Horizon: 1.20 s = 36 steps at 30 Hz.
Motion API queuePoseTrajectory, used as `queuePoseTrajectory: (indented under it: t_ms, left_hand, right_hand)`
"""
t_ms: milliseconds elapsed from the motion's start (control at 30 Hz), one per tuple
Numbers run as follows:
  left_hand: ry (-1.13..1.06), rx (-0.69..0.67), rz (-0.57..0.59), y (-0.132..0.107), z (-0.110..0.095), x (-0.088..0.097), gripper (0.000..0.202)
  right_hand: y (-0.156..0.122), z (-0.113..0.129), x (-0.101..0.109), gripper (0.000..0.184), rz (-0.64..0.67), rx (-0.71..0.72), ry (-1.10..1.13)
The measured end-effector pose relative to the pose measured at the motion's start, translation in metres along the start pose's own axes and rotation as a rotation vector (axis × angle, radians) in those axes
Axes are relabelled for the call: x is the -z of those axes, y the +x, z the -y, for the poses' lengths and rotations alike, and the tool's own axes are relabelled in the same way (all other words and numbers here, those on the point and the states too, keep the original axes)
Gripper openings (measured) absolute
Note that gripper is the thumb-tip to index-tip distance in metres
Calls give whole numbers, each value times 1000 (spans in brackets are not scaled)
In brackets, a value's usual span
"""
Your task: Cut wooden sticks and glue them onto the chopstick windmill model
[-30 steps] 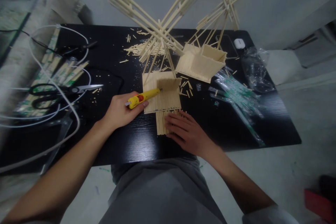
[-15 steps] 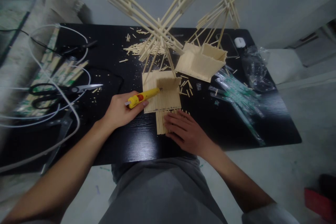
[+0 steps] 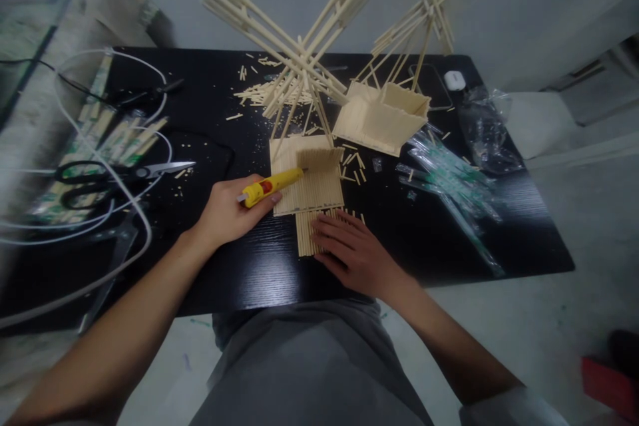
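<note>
My left hand [image 3: 227,213] grips a yellow glue gun [image 3: 272,186], its tip resting on a flat panel of glued bamboo sticks [image 3: 309,176] in the middle of the black table [image 3: 239,266]. A smaller folded stick piece [image 3: 319,158] stands on that panel by the gun's tip. My right hand [image 3: 352,249] lies flat, fingers stretched, on a row of loose sticks [image 3: 305,236] just below the panel.
Black scissors [image 3: 114,176] and white cables [image 3: 124,213] lie at the left, with packaged chopsticks [image 3: 114,140]. Behind the panel stand two stick frames [image 3: 294,46] and a small stick house [image 3: 382,120]. Plastic wrappers [image 3: 449,180] and a white earbud case [image 3: 454,81] are at the right.
</note>
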<state>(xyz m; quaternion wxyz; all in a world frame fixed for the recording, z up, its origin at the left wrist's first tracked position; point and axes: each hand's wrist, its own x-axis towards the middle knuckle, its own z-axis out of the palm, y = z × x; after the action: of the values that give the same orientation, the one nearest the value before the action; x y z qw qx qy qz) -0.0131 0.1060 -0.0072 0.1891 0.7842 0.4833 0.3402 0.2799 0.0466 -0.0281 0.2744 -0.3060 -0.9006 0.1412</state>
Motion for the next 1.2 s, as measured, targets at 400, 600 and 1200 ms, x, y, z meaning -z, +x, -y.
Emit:
queuePoseTrajectory:
  t_ms: [400,600,1200]
  left_hand:
    - [5,0,4,0,-1,0,32]
    - [10,-16,1,1,-1,0,30]
    - [15,-46,-7,0,2,-1,30]
  right_hand:
    - [-1,3,-3,31,-38,-40,3]
    - [0,4,-4,28,-42,-40,-12]
    - [0,4,-8,28,-48,-31,-23]
